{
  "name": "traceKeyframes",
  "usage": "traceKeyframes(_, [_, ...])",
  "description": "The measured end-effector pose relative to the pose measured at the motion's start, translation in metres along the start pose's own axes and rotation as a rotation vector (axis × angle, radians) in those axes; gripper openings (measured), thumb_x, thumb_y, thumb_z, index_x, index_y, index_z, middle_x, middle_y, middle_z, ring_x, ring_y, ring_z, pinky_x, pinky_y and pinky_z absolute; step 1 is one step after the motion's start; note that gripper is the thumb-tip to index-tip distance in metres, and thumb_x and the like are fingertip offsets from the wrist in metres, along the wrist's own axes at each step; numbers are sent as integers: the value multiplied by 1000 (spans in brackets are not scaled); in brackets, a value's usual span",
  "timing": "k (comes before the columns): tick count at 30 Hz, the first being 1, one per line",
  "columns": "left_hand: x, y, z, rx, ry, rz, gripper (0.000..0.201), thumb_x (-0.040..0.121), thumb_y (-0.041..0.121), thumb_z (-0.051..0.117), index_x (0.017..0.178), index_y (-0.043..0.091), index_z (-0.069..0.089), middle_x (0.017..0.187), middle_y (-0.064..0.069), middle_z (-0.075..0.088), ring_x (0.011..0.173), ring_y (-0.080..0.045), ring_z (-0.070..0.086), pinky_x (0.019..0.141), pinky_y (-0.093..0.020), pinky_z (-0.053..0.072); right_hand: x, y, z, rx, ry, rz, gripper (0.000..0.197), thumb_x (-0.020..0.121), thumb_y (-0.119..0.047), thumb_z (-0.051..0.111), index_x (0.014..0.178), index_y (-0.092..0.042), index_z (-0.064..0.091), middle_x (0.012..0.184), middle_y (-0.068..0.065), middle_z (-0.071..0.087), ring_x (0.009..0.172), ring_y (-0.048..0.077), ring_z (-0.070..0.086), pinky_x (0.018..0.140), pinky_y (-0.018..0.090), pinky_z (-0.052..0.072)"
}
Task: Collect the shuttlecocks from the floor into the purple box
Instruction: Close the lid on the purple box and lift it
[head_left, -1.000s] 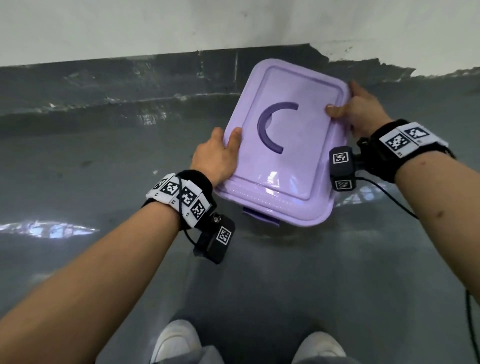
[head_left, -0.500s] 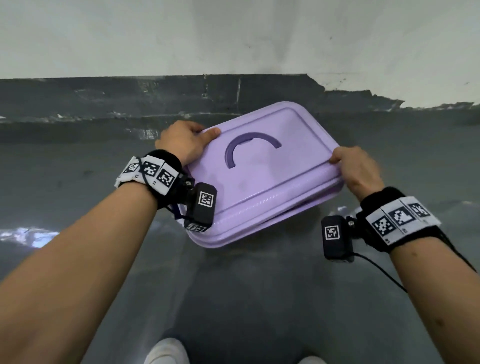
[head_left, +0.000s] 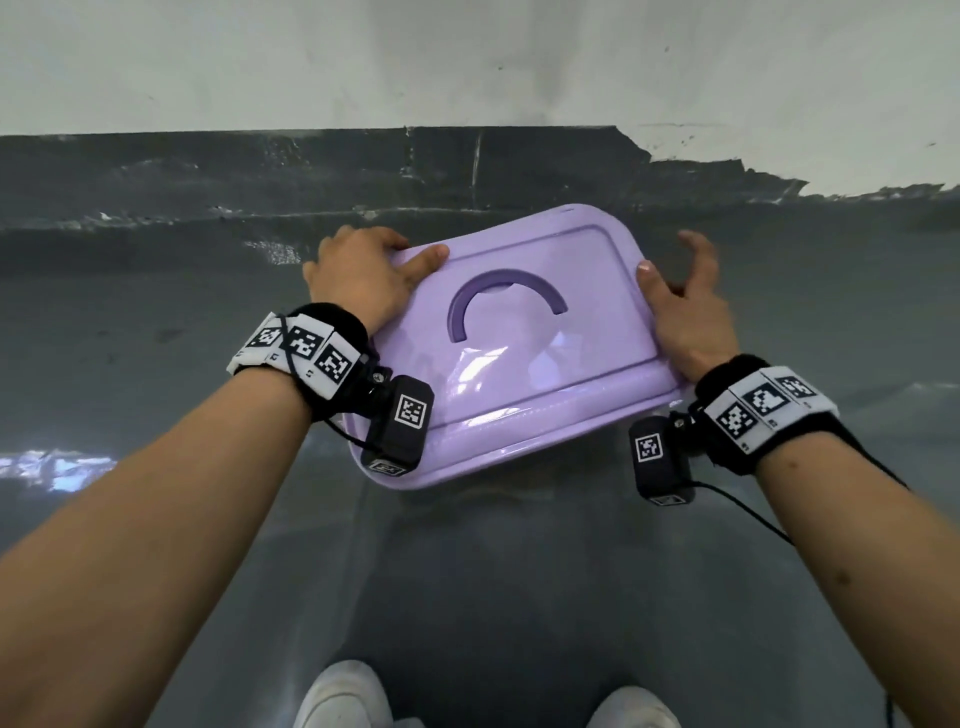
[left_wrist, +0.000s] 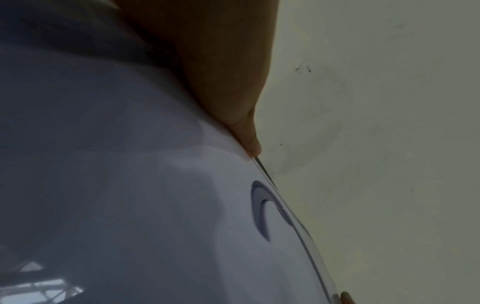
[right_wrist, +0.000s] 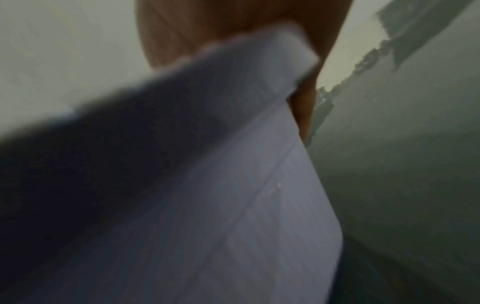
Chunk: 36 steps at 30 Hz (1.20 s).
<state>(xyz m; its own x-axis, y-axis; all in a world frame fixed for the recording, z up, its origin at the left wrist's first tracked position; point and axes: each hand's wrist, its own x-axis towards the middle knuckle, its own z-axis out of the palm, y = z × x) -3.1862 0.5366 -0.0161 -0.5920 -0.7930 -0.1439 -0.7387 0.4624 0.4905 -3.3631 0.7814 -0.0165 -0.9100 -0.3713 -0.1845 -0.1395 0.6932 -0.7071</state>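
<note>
No words, brands or numbers can be read: only black-and-white square code markers show, on the white wristbands (head_left: 296, 353) (head_left: 763, 408) and on the black wrist-camera housings (head_left: 402, 423) (head_left: 660, 460).

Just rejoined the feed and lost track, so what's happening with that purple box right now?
A person is holding the lidded purple plastic box at its two ends above the dark grey floor, close to the white wall. The left hand grips the left end, thumb on the lid. The right hand has its thumb on the right end, with fingers spread loosely. The lid is shut, and no shuttlecocks are in view.
</note>
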Motion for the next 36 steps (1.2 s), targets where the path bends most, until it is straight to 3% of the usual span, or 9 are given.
traceKeyframes(3, [-4,1,-1,-62,31,-5,67,71,81,46,106,27,65,117,-5,62,113,-30,54,100,-51,39,14,-4,-4,-88,-42,-13,58,94,-52,44,140,-17,45,129,11,59,120,27,54,105,36,40])
traceKeyframes(5, [-8,-5,-4,-136,56,19,57,75,71,53,107,26,63,114,-4,63,109,-27,57,99,-47,42,21,-6,-6,-97,-49,6,60,92,-55,46,117,-2,63,118,17,65,107,28,60,95,37,44])
traceKeyframes(9, [-25,-29,-5,-261,90,3,65,76,64,63,122,18,56,119,-4,61,107,-22,58,96,-37,46,22,-3,-8,-22,-98,52,59,93,-52,50,91,5,66,88,16,63,81,21,54,76,34,44])
traceKeyframes(13, [-37,-41,-18,-616,-135,-262,83,62,72,69,117,10,57,108,-5,68,86,-17,68,63,-29,55,24,-2,-8,-21,-72,63,57,92,-56,49,78,-2,63,83,14,60,79,25,54,77,35,44])
traceKeyframes(16, [-45,-44,-22,-573,-320,-389,84,58,79,64,98,5,65,88,-10,72,76,-24,70,58,-31,56,22,-3,-8,-65,-46,60,57,94,-53,47,63,-6,52,73,13,54,76,26,50,72,32,38])
traceKeyframes(21, [-47,-43,-13,-564,-225,-467,82,61,75,66,90,-2,66,80,-13,69,67,-27,68,54,-31,56,27,-2,-10,29,-137,100,48,93,-53,48,95,-7,63,100,10,61,92,26,58,89,35,48])
traceKeyframes(26, [-40,-38,-8,-520,-12,-414,72,64,72,68,82,3,59,74,-8,59,67,-26,59,57,-34,53,32,-3,-14,287,-324,115,36,99,-34,45,132,-22,51,124,-2,61,106,15,60,97,33,46])
traceKeyframes(31, [-42,-41,-4,-801,-78,-490,69,70,65,68,99,3,59,85,-8,64,69,-23,61,60,-31,52,20,6,-13,472,-404,187,31,101,-31,40,123,-17,58,102,0,68,82,12,67,75,28,54])
traceKeyframes(36, [-32,-46,-8,-866,50,-451,73,83,66,51,111,-1,58,100,-9,67,86,-22,65,67,-30,53,9,20,12,396,-158,217,55,79,-64,57,96,-12,68,104,5,71,95,24,66,93,41,50])
